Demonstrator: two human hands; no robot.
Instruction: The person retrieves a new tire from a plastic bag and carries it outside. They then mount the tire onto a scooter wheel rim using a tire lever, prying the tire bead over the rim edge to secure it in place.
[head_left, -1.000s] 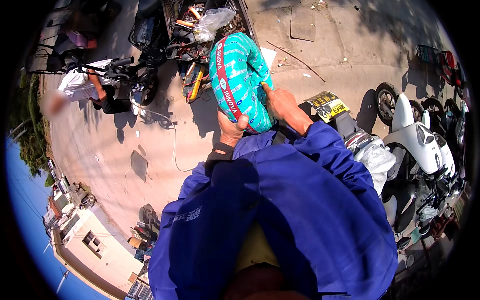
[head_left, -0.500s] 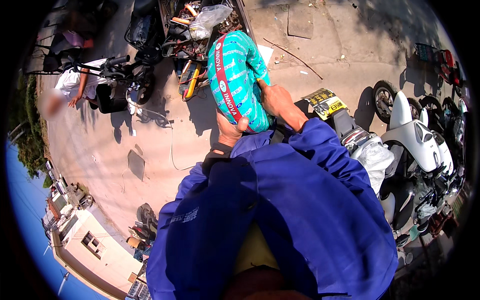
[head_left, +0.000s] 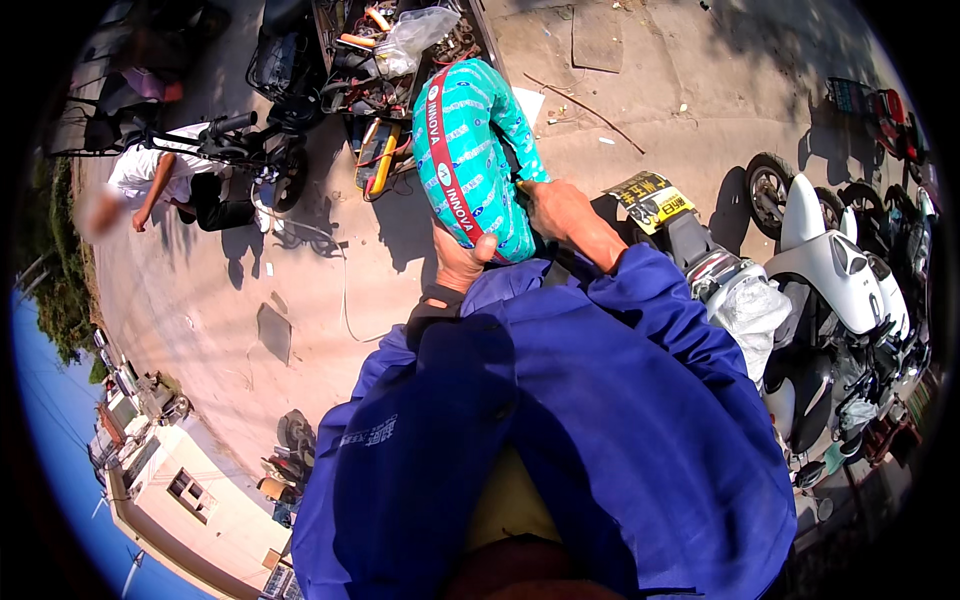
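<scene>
A tire wrapped in teal plastic film [head_left: 450, 150], with a red band along it, stands tilted in front of my body. My left hand [head_left: 462, 258] grips its lower edge, the thumb lying over the film and the other fingers hidden behind. At the tire's right side, my right hand [head_left: 565, 215] is closed with its knuckles up, against the film near the inner opening. A small yellowish bit shows at its fingertips, too small to name. Dark surface shows between the film's edges beside this hand. Blue sleeves cover both my arms.
A cart bed [head_left: 400, 40] full of tools and parts stands beyond the tire, with a yellow-and-grey meter [head_left: 383, 160] at its near end. A person in white [head_left: 165, 175] sits at the left beside a black bike [head_left: 285, 150]. White scooters [head_left: 835, 275] stand at the right.
My right hand has moved down and slightly right along the tire, its index finger now curled in. A dark gap in the film beside it shows more. The left hand keeps its grip.
</scene>
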